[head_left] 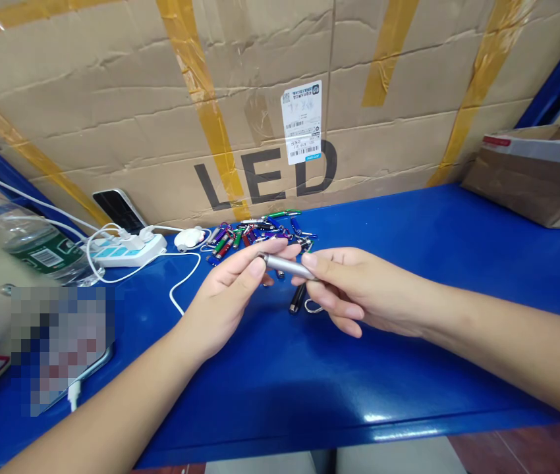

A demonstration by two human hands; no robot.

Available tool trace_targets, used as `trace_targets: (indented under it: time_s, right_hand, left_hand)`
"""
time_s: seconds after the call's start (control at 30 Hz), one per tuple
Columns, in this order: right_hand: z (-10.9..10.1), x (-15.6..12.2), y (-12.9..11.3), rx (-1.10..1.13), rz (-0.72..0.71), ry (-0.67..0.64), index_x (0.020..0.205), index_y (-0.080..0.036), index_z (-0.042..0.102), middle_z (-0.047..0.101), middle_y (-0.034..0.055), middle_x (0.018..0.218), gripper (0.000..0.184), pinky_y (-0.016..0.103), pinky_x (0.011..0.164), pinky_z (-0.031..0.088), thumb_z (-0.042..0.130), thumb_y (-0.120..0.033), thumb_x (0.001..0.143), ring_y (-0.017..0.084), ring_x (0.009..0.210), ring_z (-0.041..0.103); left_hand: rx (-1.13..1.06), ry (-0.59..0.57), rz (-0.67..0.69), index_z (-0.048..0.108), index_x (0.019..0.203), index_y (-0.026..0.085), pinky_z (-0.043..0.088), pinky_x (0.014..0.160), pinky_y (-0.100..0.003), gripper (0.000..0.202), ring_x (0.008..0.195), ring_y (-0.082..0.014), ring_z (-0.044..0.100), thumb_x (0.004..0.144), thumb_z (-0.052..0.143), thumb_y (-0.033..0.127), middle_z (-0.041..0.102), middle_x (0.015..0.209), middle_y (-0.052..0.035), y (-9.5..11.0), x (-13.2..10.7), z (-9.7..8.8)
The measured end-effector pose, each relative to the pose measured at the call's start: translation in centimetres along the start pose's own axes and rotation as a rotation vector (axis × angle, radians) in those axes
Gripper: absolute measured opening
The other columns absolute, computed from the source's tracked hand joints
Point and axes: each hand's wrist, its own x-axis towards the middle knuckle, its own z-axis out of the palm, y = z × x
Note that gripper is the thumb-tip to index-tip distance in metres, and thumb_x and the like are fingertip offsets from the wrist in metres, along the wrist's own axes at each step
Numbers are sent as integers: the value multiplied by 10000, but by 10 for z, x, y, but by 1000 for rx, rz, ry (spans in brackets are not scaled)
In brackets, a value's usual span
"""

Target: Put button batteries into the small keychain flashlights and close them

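My left hand (225,299) and my right hand (359,283) hold a small silver mini flashlight (287,265) between them above the blue table. The left thumb and fingers pinch its darker end, while the right thumb and fingers grip the other end, which they partly cover. Just below, a black mini flashlight (298,299) lies on the table beside a pale cord loop (313,305). Behind my hands is a pile of small coloured mini flashlights (225,243) with clips and rings, partly hidden by my fingers.
On the left are a white power strip (129,250) with cables, a plastic bottle (45,243), a propped phone (119,209) and a blurred-out device (70,349). A large carton (151,118) backs the blue table (408,368). An open box (532,181) sits at right.
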Motion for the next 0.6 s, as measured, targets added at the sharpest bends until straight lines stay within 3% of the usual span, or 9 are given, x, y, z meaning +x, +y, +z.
trace_targets:
  time_s: [0.17, 0.33, 0.47, 0.6]
  right_hand:
    - [3, -2, -2, -12, 16, 73, 727, -144, 548, 461, -79, 458, 366, 175, 315, 353, 560, -468, 897, 29, 299, 321]
    - [4, -3, -7, 37, 87, 112, 751, -135, 561, 413, -92, 414, 339, 148, 283, 288, 508, -409, 945, 22, 281, 251]
    - [1, -1, -7, -22, 157, 116, 718, -135, 558, 358, -89, 343, 431, 158, 266, 280, 396, -429, 988, 40, 249, 247]
    - [-1, 0, -5, -83, 174, 137, 691, -141, 550, 344, -81, 317, 483, 173, 270, 289, 326, -431, 1005, 53, 243, 251]
  left_hand:
    - [116, -73, -3, 655, 1220, 306, 464, 957, -339, 304, 1212, -238, 577, 963, 495, 345, 654, 1281, -32, 0, 0, -6]
    - [369, -187, 63, 627, 1264, 341, 411, 1062, -307, 328, 1231, -205, 571, 967, 494, 302, 626, 1322, -1, 9, -1, -11]
    - [503, -210, 114, 627, 1269, 324, 431, 1044, -267, 335, 1218, -192, 582, 958, 512, 274, 638, 1304, 0, 14, 0, -8]
    - [442, -161, 66, 658, 1225, 260, 496, 951, -254, 309, 1095, -185, 656, 963, 499, 303, 689, 1221, -33, 13, 0, -3]
